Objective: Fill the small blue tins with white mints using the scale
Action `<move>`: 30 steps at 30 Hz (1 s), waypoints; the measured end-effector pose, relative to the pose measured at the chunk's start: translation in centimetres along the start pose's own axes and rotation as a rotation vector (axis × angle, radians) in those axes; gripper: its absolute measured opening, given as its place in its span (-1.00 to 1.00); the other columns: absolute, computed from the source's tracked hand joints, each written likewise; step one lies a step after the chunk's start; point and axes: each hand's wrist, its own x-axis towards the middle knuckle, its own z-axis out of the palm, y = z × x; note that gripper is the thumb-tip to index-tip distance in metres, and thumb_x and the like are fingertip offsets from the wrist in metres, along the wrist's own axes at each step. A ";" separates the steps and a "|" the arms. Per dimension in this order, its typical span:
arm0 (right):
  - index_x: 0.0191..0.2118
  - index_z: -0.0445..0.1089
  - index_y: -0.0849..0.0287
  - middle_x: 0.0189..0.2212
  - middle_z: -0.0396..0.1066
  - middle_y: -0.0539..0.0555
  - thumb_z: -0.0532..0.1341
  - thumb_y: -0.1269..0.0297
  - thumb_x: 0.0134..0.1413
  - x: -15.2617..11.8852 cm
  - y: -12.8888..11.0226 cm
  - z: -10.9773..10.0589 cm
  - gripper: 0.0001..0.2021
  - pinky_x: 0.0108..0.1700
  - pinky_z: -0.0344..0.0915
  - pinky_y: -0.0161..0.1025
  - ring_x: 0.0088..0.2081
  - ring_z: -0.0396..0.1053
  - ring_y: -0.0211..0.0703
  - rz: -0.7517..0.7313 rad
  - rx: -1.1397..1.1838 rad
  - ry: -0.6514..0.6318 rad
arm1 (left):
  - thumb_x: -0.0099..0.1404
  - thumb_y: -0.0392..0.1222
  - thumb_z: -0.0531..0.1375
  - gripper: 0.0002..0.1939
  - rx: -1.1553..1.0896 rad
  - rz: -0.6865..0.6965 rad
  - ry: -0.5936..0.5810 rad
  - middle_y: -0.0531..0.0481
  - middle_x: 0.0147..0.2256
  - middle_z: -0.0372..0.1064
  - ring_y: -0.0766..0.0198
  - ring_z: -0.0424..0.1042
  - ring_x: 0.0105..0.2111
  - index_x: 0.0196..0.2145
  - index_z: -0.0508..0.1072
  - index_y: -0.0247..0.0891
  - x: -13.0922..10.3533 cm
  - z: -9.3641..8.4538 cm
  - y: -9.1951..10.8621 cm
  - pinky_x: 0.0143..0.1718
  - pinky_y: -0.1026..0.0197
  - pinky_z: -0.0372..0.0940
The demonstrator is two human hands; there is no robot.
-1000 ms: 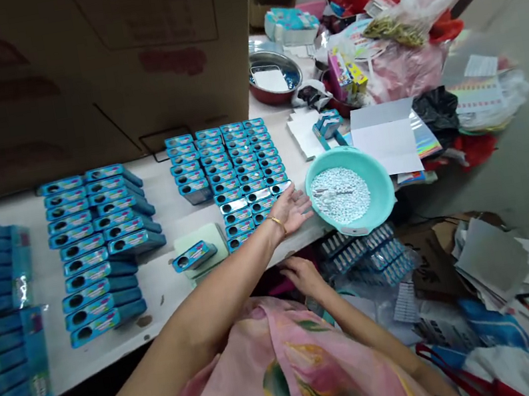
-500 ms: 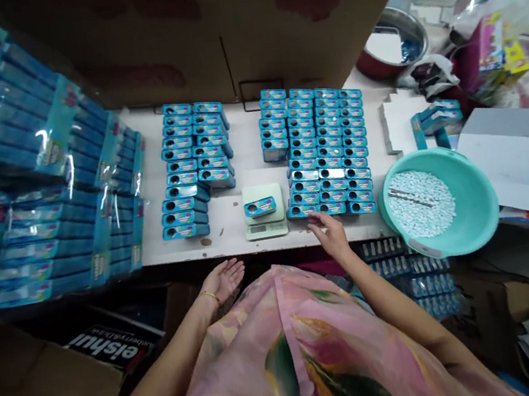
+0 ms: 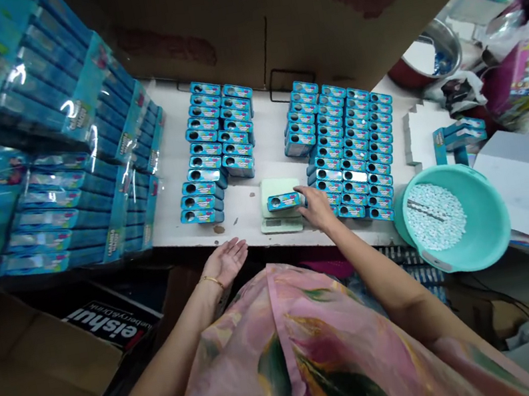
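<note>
A small blue box (image 3: 283, 201) with a dark round hole in its top is on a pale green kitchen scale (image 3: 280, 224). The fingers of my right hand (image 3: 315, 207) close around the box's right end. Palm up, my left hand (image 3: 228, 262) is held open and holds nothing, just off the table's front edge. Left of the scale, rows of blue boxes (image 3: 200, 202) stand on the white table (image 3: 243, 222). A larger block of the same boxes (image 3: 340, 165) stands to the right.
Shrink-wrapped packs of blue boxes (image 3: 63, 177) are stacked at the left. A turquoise basin (image 3: 488, 215) at the right holds small white pieces and a dark strip. Behind the table rises a large cardboard carton (image 3: 225, 22). White cartons (image 3: 423, 131) and a metal pot (image 3: 447, 46) stand farther right.
My right hand has moved from the right-hand block to the box on the scale and closed on its end. My left hand stays open. The view has turned slightly.
</note>
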 end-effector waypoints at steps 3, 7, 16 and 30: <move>-0.11 0.27 0.15 -0.14 0.34 0.11 0.13 0.39 -0.08 0.5 -0.4 0.4 -0.68 -0.04 0.06 0.00 -0.08 0.23 -0.02 -0.067 0.009 -0.026 | 0.17 -0.28 0.01 -0.82 -0.023 -0.010 -0.081 -0.21 -0.35 0.40 0.18 0.41 -0.31 -0.36 0.38 -0.39 0.4 1.3 0.4 -0.32 0.16 0.34; -0.04 0.20 0.12 -0.10 0.29 0.07 0.08 0.37 -0.02 0.4 -3.0 -0.5 -0.65 0.03 0.02 -0.05 -0.08 0.22 -0.11 -0.291 -0.009 -0.076 | 0.16 -0.22 0.02 -0.80 -0.061 -0.015 -0.226 -0.20 -0.34 0.40 0.16 0.40 -0.30 -0.35 0.38 -0.38 1.4 4.3 0.5 -0.29 0.12 0.31; 0.00 0.13 0.18 -0.15 0.25 0.16 -0.11 0.46 0.14 -0.3 -10.3 -3.1 -0.68 -0.02 0.02 0.03 -0.09 0.15 -0.06 -0.748 -0.369 -0.178 | 0.20 -0.18 -0.06 -0.71 -0.054 -0.080 -0.318 -0.11 -0.55 0.38 0.28 0.37 -0.55 -0.39 0.38 -0.41 2.6 10.2 0.4 -0.43 0.25 0.27; -0.03 0.18 0.19 -0.12 0.26 0.15 -0.04 0.41 0.10 -0.6 -7.0 -3.1 -0.70 0.01 0.05 -0.03 -0.08 0.15 -0.08 -0.499 -0.234 -0.049 | 0.13 -0.36 0.01 -0.83 -0.133 -0.045 -0.210 -0.08 -0.58 0.37 0.29 0.37 -0.58 -0.39 0.39 -0.40 3.6 11.1 0.0 -0.50 0.25 0.30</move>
